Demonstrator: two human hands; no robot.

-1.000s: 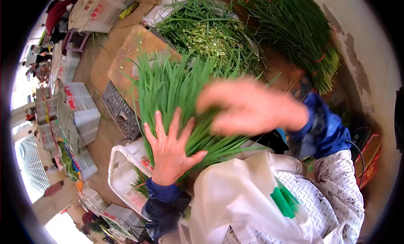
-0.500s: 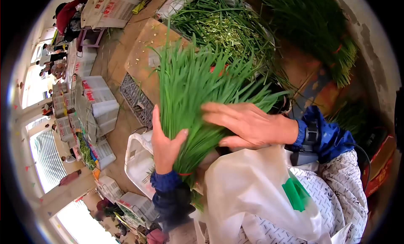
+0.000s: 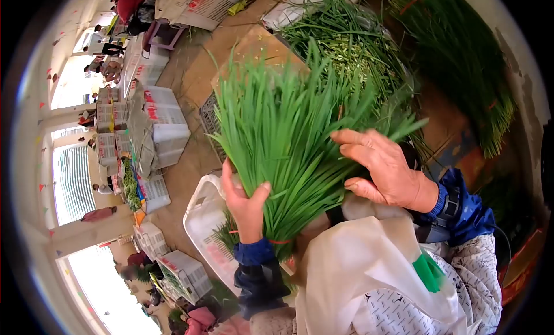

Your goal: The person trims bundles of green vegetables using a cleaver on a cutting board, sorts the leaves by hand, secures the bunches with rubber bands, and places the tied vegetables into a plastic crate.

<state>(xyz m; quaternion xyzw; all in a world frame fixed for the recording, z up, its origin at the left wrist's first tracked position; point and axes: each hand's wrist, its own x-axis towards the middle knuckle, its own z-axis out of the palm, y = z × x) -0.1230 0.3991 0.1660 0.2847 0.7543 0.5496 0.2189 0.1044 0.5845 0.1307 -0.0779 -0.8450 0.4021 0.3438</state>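
1 bunch (image 3: 288, 144) of green leaves, centre, above the lap; leaves fan away from the wearer, red band (image 3: 280, 241) near the base. Left hand (image 3: 247, 205): against the bunch's left edge, thumb and forefinger parted in a V; other fingers hidden, grip cannot be told. Right hand (image 3: 389, 170): at the right-hand leaves, fingers loosely curled, thumb apart; contact unclear. Step in hand, by judgement: spreading or tidying leaves. Next move seems to call for left-side support and light right fingers. Outward: white crate (image 3: 190, 219) beside left forearm; cuttings heap (image 3: 352, 64) beyond the leaves.
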